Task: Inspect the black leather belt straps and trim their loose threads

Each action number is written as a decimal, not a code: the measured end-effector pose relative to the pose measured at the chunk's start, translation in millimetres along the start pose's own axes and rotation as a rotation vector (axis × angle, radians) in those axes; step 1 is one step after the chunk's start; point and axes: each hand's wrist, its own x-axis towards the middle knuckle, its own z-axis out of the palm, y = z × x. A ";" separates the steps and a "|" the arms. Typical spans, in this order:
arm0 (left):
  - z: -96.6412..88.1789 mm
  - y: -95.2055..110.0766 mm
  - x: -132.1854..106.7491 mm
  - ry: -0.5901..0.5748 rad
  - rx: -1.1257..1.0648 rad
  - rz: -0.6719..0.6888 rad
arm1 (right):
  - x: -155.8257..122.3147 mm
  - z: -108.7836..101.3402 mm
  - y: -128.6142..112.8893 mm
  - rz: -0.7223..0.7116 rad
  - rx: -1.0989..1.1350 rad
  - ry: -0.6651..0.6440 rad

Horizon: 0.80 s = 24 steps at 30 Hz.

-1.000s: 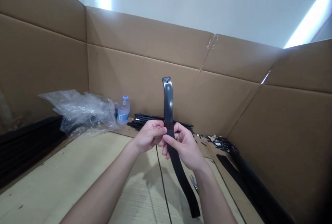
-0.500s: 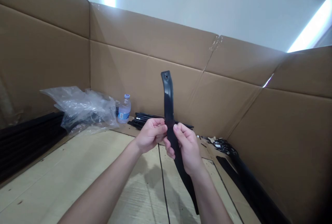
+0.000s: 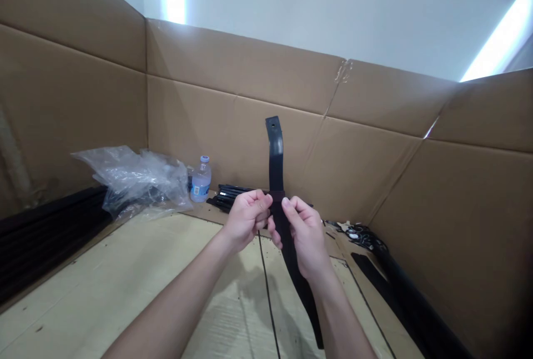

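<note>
While your head camera is looking forward and down, you are holding one black strap (image 3: pixel 276 165) upright before you, between your two hands, above the pale board (image 3: pixel 166 276). Your left hand (image 3: pixel 250 217) is closing its thumb and forefinger on the left edge of this strap, just beside a dark reddish band (image 3: pixel 277 196); how much of the edge is lying inside this pinch, you cannot tell. Your right hand (image 3: pixel 303 231) is gripping the strap from the other edge, its thumb resting on the front and some fingers curling behind. The upper end, which is having a small hole, is bending slightly and standing against the cardboard wall (image 3: pixel 208 120), while the lower part is hanging along your right forearm. Behind your hands, a pile of black strips (image 3: pixel 227 195) is lying near the wall. To the left of it, a bottle (image 3: pixel 200 186) is standing just beside a clear plastic bag (image 3: pixel 141 178), and to the right a dark tangle (image 3: pixel 363 237) is lying.
</note>
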 end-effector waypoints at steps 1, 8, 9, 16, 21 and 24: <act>-1.9 -1.5 1.5 0.008 -0.002 0.006 | 0.8 0.0 1.0 -0.014 -0.007 0.002; -11.6 -1.1 7.3 0.090 0.048 -0.017 | 6.3 2.4 10.1 -0.002 0.035 0.014; -10.7 -0.2 6.9 0.099 0.038 -0.008 | 6.9 2.5 10.6 0.002 0.038 0.033; -8.5 1.8 3.5 0.067 -0.011 -0.025 | 6.4 -2.1 7.0 0.061 -0.010 -0.049; -12.9 -2.2 0.8 -0.041 0.004 -0.056 | 3.6 -4.4 6.1 0.084 -0.013 -0.096; -13.9 -5.8 -0.3 -0.115 0.010 -0.072 | 2.6 -3.3 6.2 0.060 0.019 -0.135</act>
